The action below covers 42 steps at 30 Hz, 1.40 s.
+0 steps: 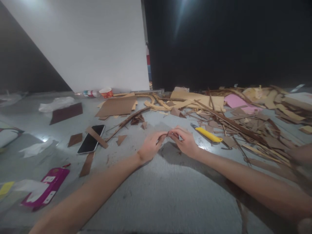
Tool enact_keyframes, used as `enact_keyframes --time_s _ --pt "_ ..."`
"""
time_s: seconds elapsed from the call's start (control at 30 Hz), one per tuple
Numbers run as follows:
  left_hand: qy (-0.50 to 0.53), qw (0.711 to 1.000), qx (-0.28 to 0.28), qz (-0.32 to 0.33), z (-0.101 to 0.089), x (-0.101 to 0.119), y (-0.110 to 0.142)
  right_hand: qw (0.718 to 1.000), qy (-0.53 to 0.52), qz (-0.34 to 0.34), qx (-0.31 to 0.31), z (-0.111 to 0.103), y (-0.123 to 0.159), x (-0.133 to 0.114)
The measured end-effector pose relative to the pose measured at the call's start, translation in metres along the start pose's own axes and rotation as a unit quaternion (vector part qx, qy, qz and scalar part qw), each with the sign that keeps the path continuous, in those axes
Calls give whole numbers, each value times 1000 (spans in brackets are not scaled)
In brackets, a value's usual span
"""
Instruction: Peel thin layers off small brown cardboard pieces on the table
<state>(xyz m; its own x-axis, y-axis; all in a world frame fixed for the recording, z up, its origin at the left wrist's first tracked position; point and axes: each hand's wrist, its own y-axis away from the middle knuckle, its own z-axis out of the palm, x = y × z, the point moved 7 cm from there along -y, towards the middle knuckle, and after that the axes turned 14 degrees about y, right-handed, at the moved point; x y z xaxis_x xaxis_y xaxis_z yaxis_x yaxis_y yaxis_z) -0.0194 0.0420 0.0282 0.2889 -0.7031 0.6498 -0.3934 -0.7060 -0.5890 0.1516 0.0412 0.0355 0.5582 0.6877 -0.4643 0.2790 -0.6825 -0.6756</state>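
My left hand and my right hand meet above the middle of the grey table. Thumb and fingers of both are pinched together on a small brown paper piece, mostly hidden by the fingertips. To the right of my right hand lies a yellow utility knife, its dark tip pointing up and left. Beyond my left hand, a long brown twisted strip stretches across the table, with folded brown paper scraps beside it.
A phone lies at left under a brown strip. Nearer is a purple case. Brown sheets and a red paper cup sit farther back. Paper cuttings pile up at right. A blurred shape enters at the right edge.
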Motion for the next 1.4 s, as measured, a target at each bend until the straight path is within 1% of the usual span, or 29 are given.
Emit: enact_keyframes --time_s 0.17,0.27,0.37,0.5,0.57,0.6,0.63,0.67,0.7,0.77,0.8,0.87,0.93,0.97,1.03,1.07,1.13,1.2,1.27,1.33,1.4 --pt "-22 999 3 23 1 -1 1 1000 10 -4 6 -1 1 2" --pt "-46 998 -15 49 5 -2 -1 1000 22 -9 16 -6 -2 4" --pt "-68 993 -63 66 12 -3 -5 998 43 12 35 -15 -6 10" --pt "-45 989 -140 34 24 -7 -8 995 62 60 46 -20 -8 24" --pt "-26 985 -168 22 28 -5 -7 995 65 65 39 -19 -7 27" --pt "-23 984 -173 21 28 -3 -6 996 64 60 32 -18 -7 27" --pt "-26 986 -165 20 26 -2 -6 997 61 47 23 -17 -7 25" --pt "-39 989 -145 17 21 -1 -7 998 57 28 13 -16 -8 22" --pt "-60 992 -114 10 14 -2 -9 999 54 3 1 -14 -8 17" --pt "-130 991 -32 -15 -6 -8 -13 996 51 -62 -38 -9 -8 4" --pt "-174 984 3 -26 -16 -12 -15 991 52 -100 -68 -4 -6 -2" --pt "-258 962 60 -62 -35 -26 -18 975 63 -165 -134 7 -1 -13" --pt "-320 935 104 -114 -51 -44 -19 960 85 -196 -180 18 4 -15" --pt "-338 924 111 -140 -55 -53 -19 959 99 -192 -186 21 5 -13" --pt "-359 910 83 -189 -57 -70 -17 961 123 -166 -185 25 6 -4" --pt "-362 907 66 -206 -57 -77 -15 963 139 -143 -179 27 5 3" --pt "-353 909 37 -216 -55 -83 -14 964 171 -102 -175 29 5 15" --pt "-327 922 29 -204 -54 -83 -15 960 206 -67 -177 31 5 25" --pt "-277 942 32 -184 -54 -81 -18 957 236 -34 -167 31 5 33" --pt "-201 963 50 -175 -54 -77 -21 959 244 -9 -144 27 3 38" --pt "-98 975 83 -181 -52 -74 -23 968 221 -2 -116 22 1 38"
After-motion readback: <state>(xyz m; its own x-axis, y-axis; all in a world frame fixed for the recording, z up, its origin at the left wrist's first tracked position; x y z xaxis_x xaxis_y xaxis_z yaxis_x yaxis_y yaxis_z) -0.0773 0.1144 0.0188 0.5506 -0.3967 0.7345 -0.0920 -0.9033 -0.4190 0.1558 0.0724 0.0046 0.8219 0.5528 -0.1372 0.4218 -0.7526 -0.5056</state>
